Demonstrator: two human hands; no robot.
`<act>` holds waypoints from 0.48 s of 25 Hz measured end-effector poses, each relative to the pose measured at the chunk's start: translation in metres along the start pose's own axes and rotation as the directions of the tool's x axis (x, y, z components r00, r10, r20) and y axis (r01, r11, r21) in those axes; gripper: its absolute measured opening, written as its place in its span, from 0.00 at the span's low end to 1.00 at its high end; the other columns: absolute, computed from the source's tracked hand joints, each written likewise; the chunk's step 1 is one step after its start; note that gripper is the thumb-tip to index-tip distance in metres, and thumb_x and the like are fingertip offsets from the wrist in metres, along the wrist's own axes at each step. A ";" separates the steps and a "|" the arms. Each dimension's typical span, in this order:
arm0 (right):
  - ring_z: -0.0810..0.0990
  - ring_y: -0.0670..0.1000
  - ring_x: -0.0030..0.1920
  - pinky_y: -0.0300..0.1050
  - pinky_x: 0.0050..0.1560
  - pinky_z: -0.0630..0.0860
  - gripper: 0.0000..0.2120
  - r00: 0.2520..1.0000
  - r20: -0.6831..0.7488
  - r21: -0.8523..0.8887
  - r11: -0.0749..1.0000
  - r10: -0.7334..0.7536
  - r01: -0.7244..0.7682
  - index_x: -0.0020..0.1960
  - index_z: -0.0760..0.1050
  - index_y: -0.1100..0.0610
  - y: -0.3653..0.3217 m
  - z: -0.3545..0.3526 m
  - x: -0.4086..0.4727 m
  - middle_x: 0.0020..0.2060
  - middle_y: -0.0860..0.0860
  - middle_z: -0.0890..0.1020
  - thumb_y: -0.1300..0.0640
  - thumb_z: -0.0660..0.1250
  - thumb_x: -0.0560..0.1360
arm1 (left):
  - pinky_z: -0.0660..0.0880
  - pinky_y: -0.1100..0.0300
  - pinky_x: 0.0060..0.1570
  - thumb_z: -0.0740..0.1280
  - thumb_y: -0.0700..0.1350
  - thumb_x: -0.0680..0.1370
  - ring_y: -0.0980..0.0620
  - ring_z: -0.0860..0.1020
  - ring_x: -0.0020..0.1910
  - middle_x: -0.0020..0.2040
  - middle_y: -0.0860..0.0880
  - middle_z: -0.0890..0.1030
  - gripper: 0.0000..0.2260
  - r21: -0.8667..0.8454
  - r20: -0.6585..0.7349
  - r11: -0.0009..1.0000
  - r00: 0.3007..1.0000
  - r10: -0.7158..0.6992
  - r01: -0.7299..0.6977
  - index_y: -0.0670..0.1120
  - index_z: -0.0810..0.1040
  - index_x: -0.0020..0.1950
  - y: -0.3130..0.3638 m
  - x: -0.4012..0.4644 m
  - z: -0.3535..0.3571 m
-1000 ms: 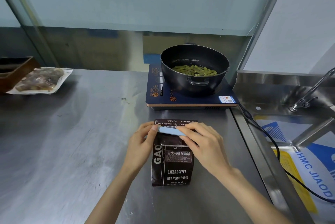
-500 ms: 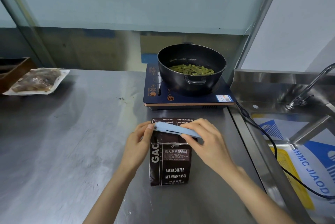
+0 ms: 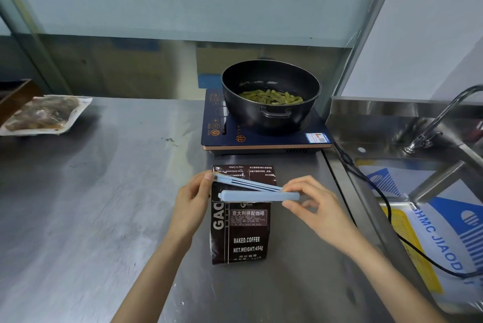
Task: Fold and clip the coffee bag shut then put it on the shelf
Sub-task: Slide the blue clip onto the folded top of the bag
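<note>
A dark brown coffee bag (image 3: 243, 233) lies flat on the steel counter (image 3: 104, 205), its top flap (image 3: 244, 172) pointing toward the cooker. A long light-blue sealing clip (image 3: 257, 191) sits across the bag near the top, spread in a V with its hinge at the right. My left hand (image 3: 192, 202) pinches the upper arm's left tip. My right hand (image 3: 317, 206) holds the clip's right end between thumb and fingers. No shelf is in view.
Just behind the bag stands a blue induction cooker (image 3: 264, 137) carrying a black pot (image 3: 270, 95) of green beans. A sink (image 3: 418, 192) with a tap (image 3: 441, 118) lies to the right, a black cable (image 3: 376, 192) trailing into it. A sealed food pack (image 3: 44, 116) rests far left.
The clip lay closed under both hands across the bag's top; now its two arms are spread apart, the upper arm's left tip raised by my left hand. My right hand shifted right.
</note>
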State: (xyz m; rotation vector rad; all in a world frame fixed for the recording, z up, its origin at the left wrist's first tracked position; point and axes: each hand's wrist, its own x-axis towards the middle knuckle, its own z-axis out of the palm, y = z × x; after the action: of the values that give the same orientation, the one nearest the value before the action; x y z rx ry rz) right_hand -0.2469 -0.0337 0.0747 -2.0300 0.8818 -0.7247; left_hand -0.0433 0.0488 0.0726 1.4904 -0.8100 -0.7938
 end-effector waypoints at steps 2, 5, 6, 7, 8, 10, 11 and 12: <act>0.78 0.51 0.42 0.44 0.42 0.78 0.09 0.999 0.029 0.039 0.999 0.035 -0.036 0.44 0.76 0.46 0.000 -0.003 0.000 0.47 0.45 0.77 0.60 0.67 0.72 | 0.71 0.67 0.48 0.56 0.46 0.78 0.72 0.76 0.38 0.42 0.60 0.80 0.14 -0.004 -0.003 1.000 1.000 -0.001 0.001 0.59 0.77 0.38 -0.001 0.000 0.000; 0.79 0.52 0.41 0.38 0.42 0.78 0.09 0.996 0.062 0.132 0.989 0.060 -0.067 0.43 0.77 0.49 0.000 -0.003 0.000 0.45 0.48 0.77 0.63 0.65 0.72 | 0.72 0.69 0.46 0.56 0.46 0.78 0.71 0.77 0.38 0.41 0.61 0.79 0.14 -0.011 -0.004 1.000 1.000 0.003 -0.003 0.59 0.77 0.38 -0.001 0.000 0.000; 0.80 0.49 0.40 0.35 0.42 0.77 0.09 0.996 0.062 0.155 0.985 0.069 -0.078 0.43 0.77 0.50 -0.001 -0.002 0.001 0.44 0.49 0.78 0.64 0.65 0.72 | 0.73 0.70 0.44 0.56 0.47 0.78 0.70 0.77 0.39 0.41 0.61 0.80 0.14 -0.009 -0.001 1.000 1.000 0.006 -0.006 0.58 0.77 0.39 -0.001 0.000 0.000; 0.80 0.46 0.39 0.33 0.42 0.76 0.09 0.995 0.055 0.183 0.979 0.083 -0.092 0.43 0.76 0.51 -0.003 -0.002 0.001 0.43 0.49 0.78 0.64 0.65 0.72 | 0.74 0.72 0.41 0.56 0.47 0.78 0.69 0.78 0.40 0.42 0.60 0.80 0.13 -0.010 0.008 1.000 1.000 0.015 -0.015 0.57 0.78 0.41 -0.002 0.000 0.000; 0.80 0.42 0.38 0.31 0.41 0.76 0.08 0.994 0.037 0.216 0.970 0.101 -0.107 0.43 0.76 0.52 -0.004 -0.003 0.002 0.42 0.50 0.80 0.65 0.64 0.73 | 0.74 0.74 0.40 0.57 0.46 0.78 0.67 0.78 0.41 0.44 0.59 0.80 0.11 -0.019 0.020 0.999 0.999 0.029 -0.028 0.56 0.77 0.44 -0.002 0.000 0.000; 0.80 0.39 0.36 0.28 0.39 0.75 0.08 0.990 -0.024 0.295 0.947 0.140 -0.127 0.44 0.75 0.53 -0.005 -0.008 0.004 0.39 0.48 0.82 0.65 0.63 0.73 | 0.73 0.76 0.40 0.59 0.43 0.77 0.67 0.78 0.43 0.48 0.58 0.78 0.09 -0.046 0.047 0.997 0.997 0.062 -0.059 0.55 0.75 0.50 -0.004 0.000 -0.002; 0.81 0.39 0.36 0.28 0.39 0.75 0.09 0.984 -0.071 0.326 0.936 0.163 -0.131 0.44 0.76 0.52 -0.004 -0.012 0.004 0.37 0.46 0.83 0.64 0.62 0.74 | 0.73 0.77 0.41 0.59 0.41 0.77 0.65 0.78 0.46 0.50 0.58 0.77 0.10 -0.051 0.058 0.996 0.995 0.079 -0.076 0.56 0.73 0.52 -0.006 0.000 -0.003; 0.81 0.40 0.38 0.29 0.40 0.76 0.09 0.976 -0.119 0.345 0.929 0.183 -0.132 0.44 0.76 0.51 -0.002 -0.016 0.006 0.36 0.45 0.84 0.64 0.62 0.74 | 0.73 0.77 0.41 0.60 0.40 0.77 0.63 0.77 0.48 0.51 0.58 0.77 0.11 -0.054 0.063 0.995 0.994 0.088 -0.085 0.55 0.71 0.54 -0.007 0.000 -0.004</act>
State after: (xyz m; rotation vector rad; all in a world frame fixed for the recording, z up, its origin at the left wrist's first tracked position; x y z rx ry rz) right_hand -0.2543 -0.0441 0.0859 -1.5997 0.9257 -0.8804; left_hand -0.0397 0.0513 0.0659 1.3810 -0.8909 -0.7956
